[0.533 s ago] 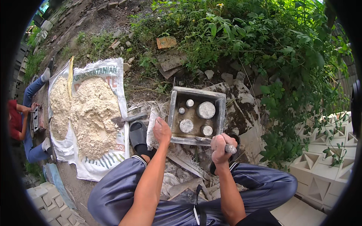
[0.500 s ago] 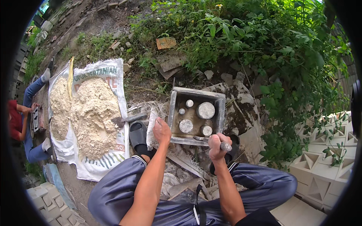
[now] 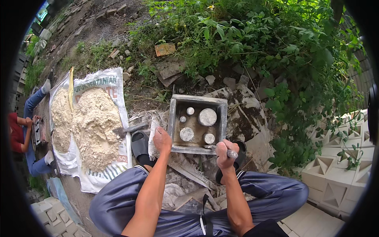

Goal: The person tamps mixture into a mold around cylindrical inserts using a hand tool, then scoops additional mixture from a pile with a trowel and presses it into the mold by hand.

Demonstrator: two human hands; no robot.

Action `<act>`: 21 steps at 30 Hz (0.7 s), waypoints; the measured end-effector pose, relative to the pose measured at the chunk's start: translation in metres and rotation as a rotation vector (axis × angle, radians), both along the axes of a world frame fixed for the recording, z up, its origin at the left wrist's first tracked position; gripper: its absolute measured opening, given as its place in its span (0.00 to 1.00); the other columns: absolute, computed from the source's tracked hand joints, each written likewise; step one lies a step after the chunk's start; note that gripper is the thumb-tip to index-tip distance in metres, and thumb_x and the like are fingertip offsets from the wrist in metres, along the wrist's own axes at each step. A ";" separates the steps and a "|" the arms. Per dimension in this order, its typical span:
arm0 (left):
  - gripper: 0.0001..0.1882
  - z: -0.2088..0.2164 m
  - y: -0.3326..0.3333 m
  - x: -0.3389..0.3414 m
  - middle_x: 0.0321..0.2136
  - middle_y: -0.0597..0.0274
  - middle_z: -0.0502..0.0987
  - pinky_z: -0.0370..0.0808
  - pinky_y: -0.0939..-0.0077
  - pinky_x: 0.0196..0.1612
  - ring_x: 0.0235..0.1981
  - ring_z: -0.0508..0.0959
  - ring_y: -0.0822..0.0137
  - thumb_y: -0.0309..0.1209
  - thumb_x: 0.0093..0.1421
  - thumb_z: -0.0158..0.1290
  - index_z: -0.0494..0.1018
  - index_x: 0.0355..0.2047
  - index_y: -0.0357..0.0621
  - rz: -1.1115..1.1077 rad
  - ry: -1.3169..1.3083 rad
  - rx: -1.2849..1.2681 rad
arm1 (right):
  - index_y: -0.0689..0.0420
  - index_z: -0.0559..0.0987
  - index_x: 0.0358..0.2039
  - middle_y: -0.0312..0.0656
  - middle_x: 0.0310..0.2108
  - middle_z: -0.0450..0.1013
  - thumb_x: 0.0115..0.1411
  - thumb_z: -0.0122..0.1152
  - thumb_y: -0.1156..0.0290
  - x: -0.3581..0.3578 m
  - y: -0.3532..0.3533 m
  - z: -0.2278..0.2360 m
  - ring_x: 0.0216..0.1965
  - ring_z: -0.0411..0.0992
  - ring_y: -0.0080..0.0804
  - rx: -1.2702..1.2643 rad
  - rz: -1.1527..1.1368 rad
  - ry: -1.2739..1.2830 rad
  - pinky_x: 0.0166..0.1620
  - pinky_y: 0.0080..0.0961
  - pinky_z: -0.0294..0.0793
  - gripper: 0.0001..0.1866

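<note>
My right hand (image 3: 225, 153) is wrapped round the thick grey handle (image 3: 233, 154) of a tool. Its thin metal end (image 3: 209, 147) lies over the near rim of a square mould box (image 3: 171, 118). Inside the box, several round grey cylinders (image 3: 207, 117) of different sizes stand apart in sandy material. My left hand (image 3: 162, 139) is closed beside the box's left wall, against a frayed white sack strip (image 3: 153, 136). Its fingertips are turned away, so whether it grips the strip is hidden. Left of it, a hand tool (image 3: 136, 127) rests with its blade in pale powder (image 3: 94, 118).
The powder is heaped on white woven sacks (image 3: 118, 81). At far left, a person in red (image 3: 17, 132) sits by another mould (image 3: 37, 132). Pale patterned blocks (image 3: 331, 177) are stacked at right. Plants (image 3: 252, 35) and a brick (image 3: 165, 49) lie beyond the box.
The whole view has shifted, so the box and sacks appear slightly left and lower. My left hand has turned a little beside the box. My right hand still grips the tool at the near rim.
</note>
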State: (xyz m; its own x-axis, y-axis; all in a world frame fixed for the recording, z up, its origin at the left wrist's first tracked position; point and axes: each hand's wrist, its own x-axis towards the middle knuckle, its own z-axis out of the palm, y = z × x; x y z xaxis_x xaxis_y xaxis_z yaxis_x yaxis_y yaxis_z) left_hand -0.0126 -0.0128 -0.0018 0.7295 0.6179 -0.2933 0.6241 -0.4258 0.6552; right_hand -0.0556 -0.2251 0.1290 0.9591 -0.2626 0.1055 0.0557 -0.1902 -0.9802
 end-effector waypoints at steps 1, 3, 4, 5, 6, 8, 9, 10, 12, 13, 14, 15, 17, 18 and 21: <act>0.24 0.000 0.000 0.002 0.31 0.37 0.75 0.65 0.46 0.42 0.36 0.73 0.37 0.43 0.64 0.32 0.73 0.32 0.36 -0.013 -0.004 0.003 | 0.60 0.60 0.10 0.35 0.08 0.52 0.56 0.50 0.75 0.004 -0.004 0.001 0.11 0.51 0.19 -0.003 0.021 0.045 0.16 0.27 0.48 0.19; 0.25 -0.002 0.005 0.003 0.31 0.37 0.75 0.65 0.46 0.42 0.36 0.73 0.37 0.43 0.64 0.32 0.73 0.33 0.36 -0.024 -0.009 0.013 | 0.59 0.58 0.10 0.33 0.08 0.53 0.58 0.48 0.75 0.009 0.002 0.030 0.10 0.51 0.17 0.044 0.008 0.030 0.15 0.23 0.49 0.20; 0.24 -0.007 0.010 0.000 0.31 0.37 0.76 0.65 0.47 0.42 0.36 0.73 0.37 0.43 0.64 0.32 0.73 0.33 0.36 -0.004 -0.027 0.003 | 0.58 0.57 0.10 0.31 0.08 0.55 0.59 0.45 0.74 0.011 0.007 0.048 0.10 0.51 0.15 0.088 0.007 0.025 0.14 0.20 0.49 0.20; 0.24 -0.008 0.012 -0.006 0.31 0.38 0.76 0.65 0.47 0.42 0.36 0.73 0.37 0.43 0.64 0.32 0.73 0.33 0.36 0.008 -0.043 -0.005 | 0.58 0.57 0.10 0.30 0.08 0.54 0.59 0.44 0.74 0.011 0.008 0.072 0.10 0.50 0.15 0.136 -0.006 0.013 0.14 0.20 0.49 0.20; 0.24 -0.008 0.013 -0.004 0.31 0.38 0.76 0.65 0.48 0.43 0.36 0.73 0.37 0.42 0.64 0.32 0.73 0.32 0.37 0.003 -0.076 -0.028 | 0.57 0.56 0.10 0.30 0.08 0.53 0.59 0.44 0.74 0.013 0.008 0.087 0.10 0.49 0.15 0.160 0.003 -0.005 0.14 0.20 0.48 0.20; 0.24 -0.002 0.011 -0.005 0.31 0.38 0.76 0.65 0.47 0.42 0.37 0.73 0.37 0.42 0.64 0.31 0.72 0.31 0.37 -0.005 -0.050 -0.031 | 0.57 0.56 0.10 0.29 0.08 0.53 0.59 0.44 0.74 0.010 0.004 0.082 0.10 0.49 0.15 0.182 0.009 -0.024 0.14 0.20 0.48 0.20; 0.24 0.001 0.008 -0.003 0.31 0.38 0.76 0.65 0.47 0.42 0.37 0.73 0.37 0.42 0.64 0.31 0.72 0.31 0.37 -0.018 -0.032 -0.039 | 0.59 0.58 0.10 0.31 0.08 0.54 0.58 0.46 0.74 0.006 -0.001 0.050 0.10 0.51 0.16 0.147 -0.003 -0.008 0.15 0.22 0.48 0.19; 0.24 0.002 0.003 -0.001 0.31 0.38 0.76 0.65 0.47 0.42 0.37 0.73 0.37 0.42 0.64 0.31 0.72 0.31 0.37 -0.025 -0.038 -0.044 | 0.61 0.60 0.11 0.32 0.08 0.55 0.57 0.49 0.74 0.003 -0.007 0.017 0.11 0.53 0.17 0.111 -0.015 0.004 0.16 0.24 0.49 0.19; 0.24 0.000 0.000 -0.003 0.31 0.38 0.76 0.65 0.46 0.42 0.37 0.73 0.37 0.42 0.64 0.31 0.72 0.31 0.37 0.017 -0.003 -0.009 | 0.60 0.59 0.11 0.32 0.08 0.54 0.57 0.49 0.74 0.011 -0.001 0.007 0.12 0.52 0.17 0.121 -0.004 -0.008 0.16 0.25 0.49 0.19; 0.24 -0.002 0.002 -0.001 0.31 0.38 0.76 0.65 0.46 0.42 0.37 0.73 0.37 0.42 0.64 0.31 0.72 0.31 0.37 0.019 -0.011 -0.010 | 0.61 0.59 0.11 0.32 0.08 0.54 0.57 0.50 0.75 0.013 -0.005 0.007 0.12 0.53 0.16 0.107 0.014 0.085 0.16 0.25 0.49 0.19; 0.24 0.000 0.005 0.000 0.31 0.38 0.76 0.65 0.45 0.42 0.37 0.73 0.37 0.42 0.65 0.31 0.72 0.31 0.36 -0.022 -0.015 0.009 | 0.61 0.59 0.11 0.32 0.08 0.54 0.57 0.50 0.75 0.013 -0.003 0.011 0.12 0.53 0.16 0.104 0.014 0.082 0.16 0.25 0.49 0.19; 0.24 0.001 0.006 0.000 0.31 0.38 0.76 0.65 0.45 0.41 0.36 0.73 0.37 0.42 0.65 0.31 0.72 0.31 0.36 -0.064 -0.020 0.027 | 0.58 0.57 0.11 0.31 0.08 0.54 0.58 0.47 0.75 0.013 0.000 0.013 0.11 0.51 0.16 0.076 -0.004 0.053 0.15 0.22 0.48 0.19; 0.25 0.001 0.009 -0.004 0.30 0.38 0.76 0.65 0.45 0.41 0.36 0.73 0.36 0.42 0.65 0.30 0.72 0.31 0.36 -0.028 0.032 0.022 | 0.56 0.55 0.11 0.30 0.09 0.54 0.60 0.44 0.75 0.015 0.006 0.037 0.10 0.49 0.15 0.058 -0.009 0.025 0.14 0.20 0.46 0.20; 0.25 -0.004 0.012 -0.005 0.30 0.38 0.76 0.65 0.46 0.41 0.36 0.73 0.36 0.42 0.65 0.30 0.72 0.31 0.36 -0.021 -0.011 0.027 | 0.56 0.55 0.11 0.30 0.08 0.54 0.60 0.44 0.75 0.015 0.011 0.069 0.09 0.49 0.15 0.152 -0.012 0.009 0.14 0.20 0.47 0.20; 0.25 0.003 0.009 -0.005 0.30 0.39 0.76 0.66 0.46 0.42 0.36 0.73 0.37 0.42 0.65 0.30 0.72 0.30 0.35 -0.025 -0.031 -0.004 | 0.56 0.55 0.12 0.30 0.08 0.54 0.60 0.43 0.76 0.012 0.012 0.090 0.09 0.48 0.14 0.261 -0.022 0.011 0.14 0.20 0.47 0.19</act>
State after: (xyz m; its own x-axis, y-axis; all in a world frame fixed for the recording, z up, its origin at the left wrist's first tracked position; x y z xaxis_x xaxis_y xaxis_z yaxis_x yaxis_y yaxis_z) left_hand -0.0172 -0.0037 0.0010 0.7537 0.5978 -0.2731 0.5926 -0.4385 0.6756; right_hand -0.0432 -0.2135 0.2187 0.9535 -0.3007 0.0213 0.0437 0.0679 -0.9967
